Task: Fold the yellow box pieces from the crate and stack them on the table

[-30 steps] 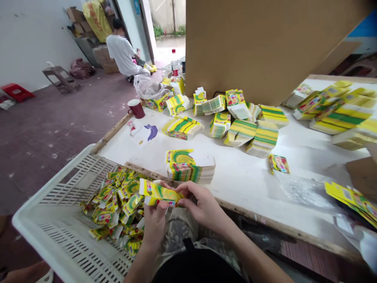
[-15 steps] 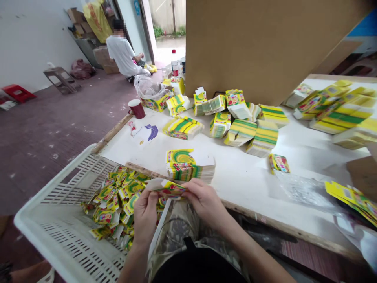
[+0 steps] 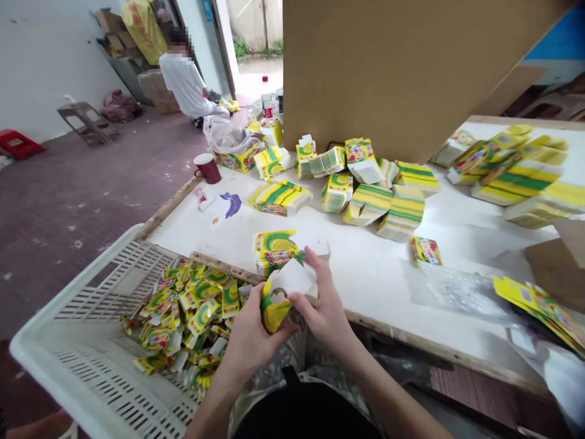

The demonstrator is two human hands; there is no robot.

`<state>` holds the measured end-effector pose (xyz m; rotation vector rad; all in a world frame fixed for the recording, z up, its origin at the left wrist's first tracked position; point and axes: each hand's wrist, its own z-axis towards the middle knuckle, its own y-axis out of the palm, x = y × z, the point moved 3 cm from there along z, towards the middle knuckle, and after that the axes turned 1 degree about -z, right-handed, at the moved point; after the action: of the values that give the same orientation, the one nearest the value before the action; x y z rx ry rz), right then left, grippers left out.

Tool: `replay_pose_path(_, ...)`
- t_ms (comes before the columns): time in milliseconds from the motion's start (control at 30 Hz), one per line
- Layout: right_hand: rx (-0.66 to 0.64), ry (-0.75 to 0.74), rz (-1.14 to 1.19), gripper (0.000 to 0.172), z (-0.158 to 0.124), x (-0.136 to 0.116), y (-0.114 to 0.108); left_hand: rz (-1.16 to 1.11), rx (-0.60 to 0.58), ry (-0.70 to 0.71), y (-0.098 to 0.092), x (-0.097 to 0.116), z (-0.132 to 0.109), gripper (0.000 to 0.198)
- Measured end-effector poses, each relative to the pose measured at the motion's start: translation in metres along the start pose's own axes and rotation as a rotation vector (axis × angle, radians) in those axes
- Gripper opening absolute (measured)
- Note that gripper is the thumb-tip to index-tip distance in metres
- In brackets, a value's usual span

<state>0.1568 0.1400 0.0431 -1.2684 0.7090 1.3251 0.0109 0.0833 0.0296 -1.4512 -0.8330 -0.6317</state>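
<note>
Over the table's front edge, my left hand (image 3: 251, 332) grips a small yellow-and-green printed carton (image 3: 273, 305), its fingers curled around the lower part. The carton's white inner flap stands up, with a rounded cut-out at its base. My right hand (image 3: 322, 299) is at the carton's right side, thumb against the flap's lower edge and index finger reaching past its top. Just behind lies a stack of flat cartons (image 3: 274, 242) on the white table (image 3: 365, 268). Left of my hands, a white plastic crate (image 3: 86, 299) holds a heap of folded small cartons (image 3: 192, 311).
Bundles of flat cartons (image 3: 370, 204) line the table's back, before a large cardboard box (image 3: 365, 73). A maroon mug (image 3: 208, 169) stands near the left edge. To the right lie one carton (image 3: 426, 251) and a clear plastic bag (image 3: 457, 292). A person (image 3: 183, 82) crouches near the doorway.
The carton, held flat and stretched between both hands before, is now turned up and opened out, its white flap raised. My right hand has shifted to the flap's side. The view has moved slightly.
</note>
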Motion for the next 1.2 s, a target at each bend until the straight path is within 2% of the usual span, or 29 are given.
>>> replay_pose_path(67, -0.136, 0.219, 0.269, 0.059, 0.001, 0.008, 0.008, 0.083, 0.056, 0.028, 0.005, -0.005, -0.003, 0.076)
replay_pose_path(133, -0.187, 0.386, 0.527, 0.065, 0.001, 0.013, 0.016, 0.163, 0.109, 0.063, 0.009, -0.01, -0.006, 0.08)
replay_pose_path(233, -0.045, 0.454, 0.744, 0.093, 0.0, 0.015, 0.021, 0.225, 0.15, 0.126, 0.011, -0.012, -0.007, 0.08)
replay_pose_path(267, -0.013, 0.448, 0.786, 0.096, -0.001, 0.014, 0.022, 0.223, 0.153, 0.145, 0.011, -0.011, -0.008, 0.079)
replay_pose_path(333, -0.066, 0.478, 0.843, 0.084, -0.004, 0.013, 0.024, 0.195, 0.151, 0.183, 0.013, -0.008, -0.008, 0.077)
replay_pose_path(400, -0.205, 0.546, 0.847, 0.059, -0.007, 0.014, 0.027, 0.167, 0.148, 0.24, 0.014, -0.003, -0.008, 0.069)
replay_pose_path(467, -0.31, 0.587, 0.801, 0.045, -0.009, 0.016, 0.028, 0.145, 0.147, 0.303, 0.017, 0.001, -0.008, 0.06)
replay_pose_path(567, -0.342, 0.532, 0.693, 0.047, -0.008, 0.021, 0.027, 0.087, 0.157, 0.273, 0.021, 0.001, -0.007, 0.057)
replay_pose_path(700, -0.309, 0.384, 0.545, 0.054, -0.005, 0.028, 0.03, 0.029, 0.171, 0.17, 0.02, -0.002, -0.005, 0.069)
replay_pose_path(833, -0.33, 0.315, 0.446, 0.052, -0.008, 0.027, 0.031, 0.057, 0.095, 0.129, 0.016, 0.001, -0.004, 0.054)
replay_pose_path(900, -0.366, 0.235, 0.367, 0.05, -0.01, 0.021, 0.028, 0.034, 0.048, 0.109, 0.016, 0.001, -0.002, 0.046)
replay_pose_path(1000, -0.458, 0.046, 0.164, 0.055, -0.014, 0.011, 0.026, 0.06, 0.033, 0.16, 0.02, -0.002, 0.001, 0.036)
replay_pose_path(1067, -0.489, -0.051, 0.035, 0.056, -0.016, 0.008, 0.025, 0.14, 0.087, 0.223, 0.024, -0.005, 0.002, 0.038)
replay_pose_path(1133, -0.442, -0.077, -0.036, 0.052, -0.015, 0.01, 0.022, 0.174, 0.152, 0.232, 0.025, -0.007, 0.001, 0.05)
replay_pose_path(1200, -0.343, -0.064, -0.068, 0.052, -0.012, 0.015, 0.017, 0.142, 0.164, 0.159, 0.021, -0.01, -0.001, 0.058)
